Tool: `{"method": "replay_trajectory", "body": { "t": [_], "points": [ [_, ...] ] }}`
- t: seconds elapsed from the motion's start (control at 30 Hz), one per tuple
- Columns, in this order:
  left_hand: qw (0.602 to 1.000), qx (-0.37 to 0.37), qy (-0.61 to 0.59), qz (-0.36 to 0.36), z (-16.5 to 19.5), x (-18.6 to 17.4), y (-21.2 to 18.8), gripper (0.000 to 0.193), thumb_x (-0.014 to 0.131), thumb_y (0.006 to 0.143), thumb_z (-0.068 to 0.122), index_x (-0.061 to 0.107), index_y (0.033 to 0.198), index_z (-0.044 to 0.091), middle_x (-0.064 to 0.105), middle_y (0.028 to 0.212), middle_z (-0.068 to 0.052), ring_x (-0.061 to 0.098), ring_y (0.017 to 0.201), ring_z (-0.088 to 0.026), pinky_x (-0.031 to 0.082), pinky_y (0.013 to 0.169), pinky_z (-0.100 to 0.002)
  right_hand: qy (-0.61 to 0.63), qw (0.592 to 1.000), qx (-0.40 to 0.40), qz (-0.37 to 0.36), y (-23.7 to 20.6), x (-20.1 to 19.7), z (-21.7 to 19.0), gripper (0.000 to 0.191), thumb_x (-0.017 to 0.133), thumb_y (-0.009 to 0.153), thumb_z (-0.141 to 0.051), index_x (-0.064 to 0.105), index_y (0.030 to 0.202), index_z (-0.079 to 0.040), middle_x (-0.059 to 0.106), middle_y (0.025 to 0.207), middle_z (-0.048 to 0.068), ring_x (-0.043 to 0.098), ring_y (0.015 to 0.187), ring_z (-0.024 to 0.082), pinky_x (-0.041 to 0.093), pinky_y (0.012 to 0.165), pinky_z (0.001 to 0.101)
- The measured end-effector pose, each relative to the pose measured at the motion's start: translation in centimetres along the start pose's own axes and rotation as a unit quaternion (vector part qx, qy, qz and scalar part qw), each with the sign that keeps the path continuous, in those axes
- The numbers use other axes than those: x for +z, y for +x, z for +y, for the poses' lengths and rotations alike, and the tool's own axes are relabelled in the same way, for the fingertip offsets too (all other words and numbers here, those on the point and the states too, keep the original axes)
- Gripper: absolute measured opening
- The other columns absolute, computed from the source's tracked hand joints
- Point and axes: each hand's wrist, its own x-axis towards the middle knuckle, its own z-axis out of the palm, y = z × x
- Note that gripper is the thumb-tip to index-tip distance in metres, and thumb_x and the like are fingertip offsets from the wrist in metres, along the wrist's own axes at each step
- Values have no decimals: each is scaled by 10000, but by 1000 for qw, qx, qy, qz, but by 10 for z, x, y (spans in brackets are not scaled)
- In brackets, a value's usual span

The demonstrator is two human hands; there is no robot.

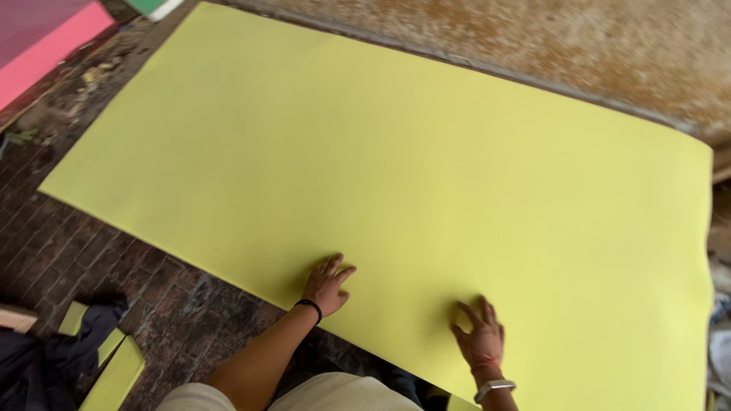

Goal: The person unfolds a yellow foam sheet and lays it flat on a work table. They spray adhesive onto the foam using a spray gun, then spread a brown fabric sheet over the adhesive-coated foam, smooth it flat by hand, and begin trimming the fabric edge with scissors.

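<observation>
Left hand (327, 283) and right hand (480, 339) both flat, fingers spread, holding nothing, pressing near edge of big yellow sheet (396, 175), lower centre of frame.

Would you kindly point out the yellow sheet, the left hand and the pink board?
yellow sheet (426, 175), head view, bare middle of its surface.
left hand (327, 283), head view, back of the hand.
pink board (42, 57), head view, its pink edge.
</observation>
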Motion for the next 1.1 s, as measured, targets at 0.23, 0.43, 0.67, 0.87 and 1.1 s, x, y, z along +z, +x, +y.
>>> {"method": "replay_trajectory", "body": {
  "t": [0.23, 0.43, 0.67, 0.87, 1.1],
  "points": [
    [989, -107, -72, 75, -180, -10, -62, 686, 640, 979, 435, 323, 1580, 339, 51, 1717, -16, 65, 1581, -277, 138, 1269, -545, 25, 993, 111, -30, 21, 37, -88, 703, 779, 826, -459, 554, 1463, -264, 272, 1683, 137, 258, 1546, 308, 434, 1140, 491],
    [965, -165, -179, 96, -292, 11, -85, 695, 698, 951, 390, 379, 1563, 305, 114, 1710, -58, 107, 1577, -300, 217, 1252, -545, -35, 996, -28, -77, 14, 94, -255, 707, 750, 835, -509, 505, 1487, -386, 220, 1688, 141, 192, 1580, 330, 401, 1184, 470],
    [884, -217, -394, 130, -410, -2, -127, 610, 681, 936, 372, 512, 1471, 131, 427, 1594, -87, 478, 1432, -300, 437, 1173, -458, -96, 983, -94, -125, 27, 124, -417, 861, 650, 831, -660, 293, 1583, -441, 86, 1732, 65, 69, 1596, 327, 283, 1164, 670],
    [861, -243, -422, 143, -474, -39, -145, 524, 691, 935, 344, 584, 1401, 130, 446, 1559, -87, 438, 1439, -297, 415, 1160, -471, -105, 987, -91, -77, 89, 160, -511, 936, 501, 817, -825, 170, 1606, -444, -46, 1722, 109, -91, 1561, 410, 46, 1161, 729],
    [867, -221, -420, 154, -589, -118, -79, 478, 683, 924, 347, 626, 1350, 137, 514, 1509, -93, 493, 1402, -288, 443, 1131, -474, -103, 989, -91, -47, 163, 210, -667, 980, 412, 802, -893, 109, 1617, -440, -102, 1705, 155, -149, 1541, 451, -37, 1130, 759]
  ]
}}
